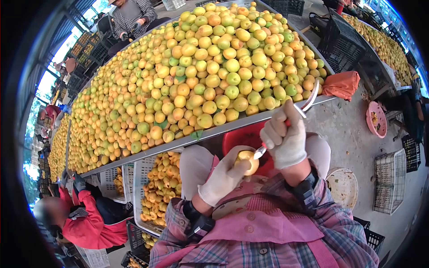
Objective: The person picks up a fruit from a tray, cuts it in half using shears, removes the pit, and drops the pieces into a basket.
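My gloved left hand (223,178) is closed around a yellow apricot (247,162), held in front of my lap. My gloved right hand (286,138) is wrapped round a red-handled pitting knife (259,152), whose metal tip points down at the apricot's right side. A curved blade (313,96) sticks out above the same fist. Beyond both hands, a large metal-edged table (178,144) bears a heap of yellow, orange and green apricots (196,71). Under my hands, between my knees, a red basin (239,139) is partly hidden.
At my left stands a white crate (137,190) of opened apricots. A red bag (342,85) lies at the table's right corner. To the right are a white bucket (343,187), a pale crate (389,181) and a pink basket (376,119). A person in red (96,219) sits at left.
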Demonstrator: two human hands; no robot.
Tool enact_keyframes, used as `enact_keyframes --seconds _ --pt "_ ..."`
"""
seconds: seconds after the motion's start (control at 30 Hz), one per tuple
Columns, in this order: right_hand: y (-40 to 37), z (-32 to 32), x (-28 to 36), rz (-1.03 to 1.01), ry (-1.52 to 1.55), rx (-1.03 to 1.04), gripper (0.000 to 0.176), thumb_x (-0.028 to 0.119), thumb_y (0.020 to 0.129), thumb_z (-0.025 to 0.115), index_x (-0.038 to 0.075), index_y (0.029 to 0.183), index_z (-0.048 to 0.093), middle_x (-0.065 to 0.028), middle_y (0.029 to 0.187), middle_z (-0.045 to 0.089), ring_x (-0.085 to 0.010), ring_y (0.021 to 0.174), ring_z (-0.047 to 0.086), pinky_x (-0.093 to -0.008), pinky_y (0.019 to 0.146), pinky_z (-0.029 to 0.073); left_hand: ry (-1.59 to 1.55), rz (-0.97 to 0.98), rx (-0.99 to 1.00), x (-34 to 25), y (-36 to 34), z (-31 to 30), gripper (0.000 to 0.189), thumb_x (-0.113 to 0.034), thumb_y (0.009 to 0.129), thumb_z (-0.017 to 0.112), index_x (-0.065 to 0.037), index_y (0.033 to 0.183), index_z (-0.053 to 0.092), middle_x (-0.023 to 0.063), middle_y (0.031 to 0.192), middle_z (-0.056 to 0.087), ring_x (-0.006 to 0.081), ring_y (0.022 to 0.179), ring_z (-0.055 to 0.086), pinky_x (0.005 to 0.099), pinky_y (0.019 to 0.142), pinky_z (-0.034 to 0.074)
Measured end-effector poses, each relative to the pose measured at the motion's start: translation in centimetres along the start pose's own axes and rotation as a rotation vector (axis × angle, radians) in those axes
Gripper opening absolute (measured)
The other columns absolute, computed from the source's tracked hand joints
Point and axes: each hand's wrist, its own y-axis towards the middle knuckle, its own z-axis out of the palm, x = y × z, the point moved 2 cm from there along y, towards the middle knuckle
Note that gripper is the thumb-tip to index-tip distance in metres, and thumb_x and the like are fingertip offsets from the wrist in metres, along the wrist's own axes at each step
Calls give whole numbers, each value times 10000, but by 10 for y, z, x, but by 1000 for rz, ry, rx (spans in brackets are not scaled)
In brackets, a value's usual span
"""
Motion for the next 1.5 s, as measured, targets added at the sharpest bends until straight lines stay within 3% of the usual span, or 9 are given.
enact_keyframes --seconds 0.1,0.33,0.73,0.8,0.93,1.07,1.2,1.33,1.5 --pt "-5 0 9 81 -404 -181 359 303 989 484 87 702 486 15 472 348 -122 353 346 -283 369 317 -111 51 -124 5 -2 -9 635 -568 996 368 -55 1359 457 50 1007 573 113 831 559 252 724 477" --pt "-28 -8 -50 508 -553 -130 366 313 923 602 31 1148 544 -53 621 563 -147 349 464 -266 324 377 567 552 -506 14 10 -20 490 -407 1029 392 -26 1324 480 215 1184 585 393 1018 603 403 850 503" --pt "-38 -7 -72 590 -499 -54 146 215 892 585 74 931 590 -49 681 565 -146 495 522 -274 437 432 518 354 -610 32 13 -24 325 -290 993 457 -40 1185 537 237 1088 589 441 984 579 477 793 493" --pt "-39 -9 -74 587 -479 -49 131 183 856 602 67 914 617 -60 703 565 -150 510 531 -275 456 437 787 625 -735 34 19 -26 384 -356 1044 364 -46 1175 549 124 885 610 196 727 629 330 622 496" --pt "-40 -22 -79 701 -305 -138 231 143 833 557 86 1056 539 -70 724 576 -170 511 526 -295 437 432 -30 229 -678 48 19 -31 465 -437 1040 364 -29 1079 583 61 882 616 125 673 553 280 579 458" --pt "-37 -13 -61 556 -317 -251 286 202 859 574 97 1119 522 -32 670 536 -142 466 474 -293 399 400 -77 32 -801 17 -7 -38 450 -469 1021 408 -70 1045 615 -5 785 605 85 577 497 212 515 390" --pt "-23 -40 -40 627 -523 -247 165 311 951 532 169 1034 549 22 615 456 -114 432 428 -270 377 345 1147 331 -927 89 -37 -113 273 -238 983 550 -23 1141 604 61 907 610 153 805 590 273 658 491" --pt "3 -55 -17 375 -591 -395 375 214 883 642 66 1193 494 -14 612 482 -125 392 426 -281 334 388 -18 71 -1194 143 -66 -171 259 -148 940 573 -49 1179 589 57 920 591 152 806 579 282 644 487" --pt "64 -85 25 58 -673 -481 465 115 810 645 3 1236 498 -45 652 527 -150 378 438 -302 331 406 55 -10 -1328 198 -88 -218 301 -144 927 572 -29 1204 559 36 965 606 106 653 495 249 535 410"
